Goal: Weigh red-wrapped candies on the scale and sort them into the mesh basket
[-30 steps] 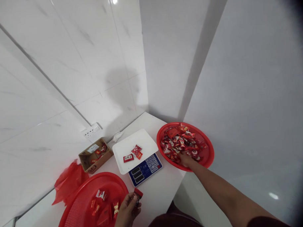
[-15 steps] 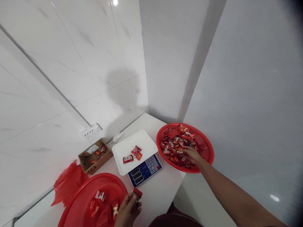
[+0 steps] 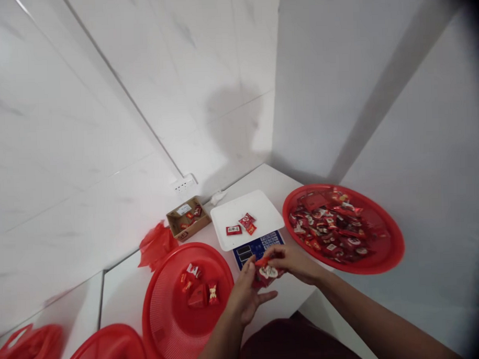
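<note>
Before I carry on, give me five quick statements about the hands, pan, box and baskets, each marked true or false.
1. The left hand and right hand are both at one red packet. True.
2. The pan has nothing on it. False: three candies lie on it.
3. The right basket holds less than the middle basket. False: it holds far more.
4. The cardboard box has red pieces in it. True.
5. The right hand is down inside the right basket. False: it is outside, at the red packet.
</note>
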Motion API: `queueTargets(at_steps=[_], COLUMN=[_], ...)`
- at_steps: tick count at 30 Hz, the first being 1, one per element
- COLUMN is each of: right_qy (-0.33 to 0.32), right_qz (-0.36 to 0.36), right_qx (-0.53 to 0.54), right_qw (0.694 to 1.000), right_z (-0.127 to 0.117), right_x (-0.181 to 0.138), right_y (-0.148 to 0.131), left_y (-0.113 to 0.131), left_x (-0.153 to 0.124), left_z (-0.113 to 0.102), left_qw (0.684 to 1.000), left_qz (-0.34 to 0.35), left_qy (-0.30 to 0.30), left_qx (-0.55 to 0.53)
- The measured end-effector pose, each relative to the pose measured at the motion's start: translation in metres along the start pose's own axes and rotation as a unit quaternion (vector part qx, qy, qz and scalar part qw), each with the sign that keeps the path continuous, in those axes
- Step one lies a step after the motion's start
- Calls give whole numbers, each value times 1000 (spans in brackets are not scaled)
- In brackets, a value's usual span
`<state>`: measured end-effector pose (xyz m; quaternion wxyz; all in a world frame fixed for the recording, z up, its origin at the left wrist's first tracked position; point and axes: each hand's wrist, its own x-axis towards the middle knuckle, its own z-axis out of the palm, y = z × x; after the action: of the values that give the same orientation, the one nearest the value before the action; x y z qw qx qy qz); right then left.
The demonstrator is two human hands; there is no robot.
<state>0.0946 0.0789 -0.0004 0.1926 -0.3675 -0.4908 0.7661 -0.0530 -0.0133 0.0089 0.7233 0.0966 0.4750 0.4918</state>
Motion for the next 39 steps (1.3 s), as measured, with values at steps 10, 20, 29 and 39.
queueTargets(at_steps=[10, 20, 29, 39], right_qy=[-43, 141, 183, -104], right_qz=[-5, 47, -15, 138], right_qx=[58, 65, -52, 70], right_qw=[997, 987, 982, 982], right_z=[36, 19, 22, 65], right_x=[-2, 50, 88, 7], right_y=[-11, 14, 6, 44], left_y=[6, 0, 0, -16], left_x=[2, -4, -12, -2], left_z=[-24, -46, -54, -53], left_qw=[991, 988, 985, 983], left_qz=[22, 21, 14, 112], left_qy=[67, 122, 144, 127], left_qx=[-113, -88, -91, -74])
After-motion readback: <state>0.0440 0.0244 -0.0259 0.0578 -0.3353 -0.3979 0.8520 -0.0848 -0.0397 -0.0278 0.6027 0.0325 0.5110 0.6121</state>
